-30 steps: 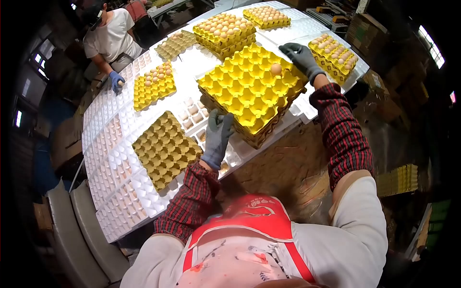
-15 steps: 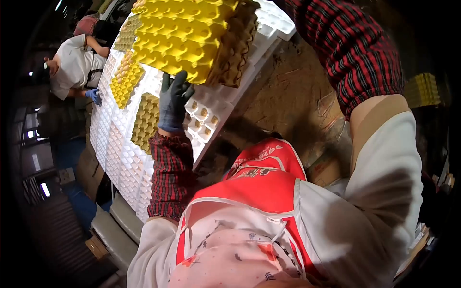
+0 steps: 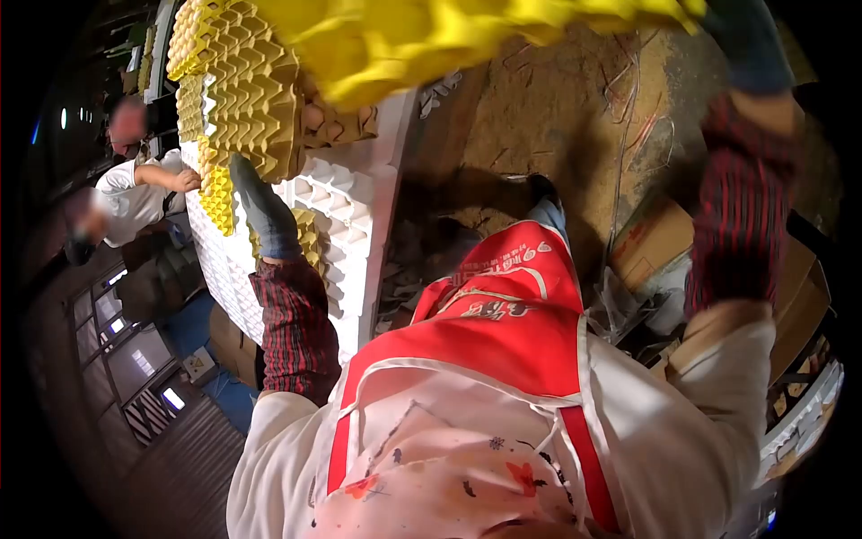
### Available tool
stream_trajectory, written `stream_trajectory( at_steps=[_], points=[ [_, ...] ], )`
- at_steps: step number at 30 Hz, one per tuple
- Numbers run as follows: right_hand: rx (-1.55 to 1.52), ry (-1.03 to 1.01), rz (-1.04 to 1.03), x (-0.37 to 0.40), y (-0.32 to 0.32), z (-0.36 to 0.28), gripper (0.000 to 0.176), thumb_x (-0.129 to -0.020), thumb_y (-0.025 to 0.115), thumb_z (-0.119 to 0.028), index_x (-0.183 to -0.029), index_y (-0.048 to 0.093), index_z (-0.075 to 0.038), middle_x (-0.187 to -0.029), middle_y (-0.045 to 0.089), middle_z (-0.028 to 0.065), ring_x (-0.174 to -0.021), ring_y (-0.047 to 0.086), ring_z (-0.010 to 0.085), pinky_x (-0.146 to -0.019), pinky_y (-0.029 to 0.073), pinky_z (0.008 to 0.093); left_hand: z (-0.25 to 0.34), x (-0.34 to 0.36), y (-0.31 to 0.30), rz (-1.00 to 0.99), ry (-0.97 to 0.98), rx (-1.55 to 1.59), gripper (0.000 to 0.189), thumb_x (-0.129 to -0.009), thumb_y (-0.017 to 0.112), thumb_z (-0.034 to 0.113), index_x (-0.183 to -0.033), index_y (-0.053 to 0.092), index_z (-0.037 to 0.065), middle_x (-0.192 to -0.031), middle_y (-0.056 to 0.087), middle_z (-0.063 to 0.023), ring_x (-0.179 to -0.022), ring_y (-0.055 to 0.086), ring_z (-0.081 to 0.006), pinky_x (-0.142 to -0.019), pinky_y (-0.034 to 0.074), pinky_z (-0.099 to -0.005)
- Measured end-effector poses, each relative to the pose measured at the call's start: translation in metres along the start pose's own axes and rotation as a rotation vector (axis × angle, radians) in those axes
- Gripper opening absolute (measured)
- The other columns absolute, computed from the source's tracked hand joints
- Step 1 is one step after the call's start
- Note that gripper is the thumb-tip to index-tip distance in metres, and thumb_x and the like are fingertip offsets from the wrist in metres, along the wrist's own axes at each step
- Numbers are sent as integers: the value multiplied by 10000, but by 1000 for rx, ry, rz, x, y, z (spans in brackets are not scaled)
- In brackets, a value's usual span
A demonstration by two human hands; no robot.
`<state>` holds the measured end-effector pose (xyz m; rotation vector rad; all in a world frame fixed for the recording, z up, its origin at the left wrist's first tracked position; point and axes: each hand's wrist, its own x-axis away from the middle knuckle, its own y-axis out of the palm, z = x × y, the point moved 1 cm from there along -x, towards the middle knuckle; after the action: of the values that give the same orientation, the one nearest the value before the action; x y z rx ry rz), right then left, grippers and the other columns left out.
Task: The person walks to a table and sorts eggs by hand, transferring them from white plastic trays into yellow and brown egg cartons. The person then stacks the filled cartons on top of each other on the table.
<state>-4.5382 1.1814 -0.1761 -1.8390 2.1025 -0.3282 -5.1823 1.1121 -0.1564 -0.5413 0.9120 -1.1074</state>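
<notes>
A yellow egg tray (image 3: pixel 404 49), blurred by motion, spans the top of the view above the floor. At its right end is my right hand (image 3: pixel 750 45) in a dark glove, gripping the tray's edge; the fingers are partly cut off and smeared. My left hand (image 3: pixel 265 211), in a grey glove, is held flat with its fingers stretched out. Its fingertips are at the lower edge of a stack of tan egg trays (image 3: pixel 251 99). Beside that stack, brown eggs (image 3: pixel 319 117) sit in a brown tray, partly hidden under the yellow one.
White egg trays (image 3: pixel 337 202) cover the surface at the left. A small yellow tray (image 3: pixel 216 198) lies farther back. A co-worker in a white shirt (image 3: pixel 121 193) stands beyond. Cardboard boxes (image 3: pixel 660 242) are on the floor (image 3: pixel 548 126) at the right.
The yellow tray has come away from the stacks and swung right, uncovering tan trays and eggs. My right hand has entered view at its end. My left hand has shifted left, off the yellow tray.
</notes>
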Motion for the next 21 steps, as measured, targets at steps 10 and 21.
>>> stream_trajectory(
  at_steps=[10,21],
  points=[
    [-45,385,231,216,115,246,285,-936,633,-58,-1205,609,32,-1106,663,107,-970,599,188,-840,496,324,7,10,23,-37,301,-207,482,-1034,477,235,-1452,409,3,-1499,405,-154,-1382,416,-284,-1146,342,-412],
    [-184,726,-110,271,705,327,564,-845,692,-455,-1232,600,-55,-919,704,165,-829,684,331,-713,527,449,20,21,37,139,267,-482,534,-886,740,12,-1346,472,-36,-1280,606,-171,-1134,621,-251,-964,511,-337]
  ],
)
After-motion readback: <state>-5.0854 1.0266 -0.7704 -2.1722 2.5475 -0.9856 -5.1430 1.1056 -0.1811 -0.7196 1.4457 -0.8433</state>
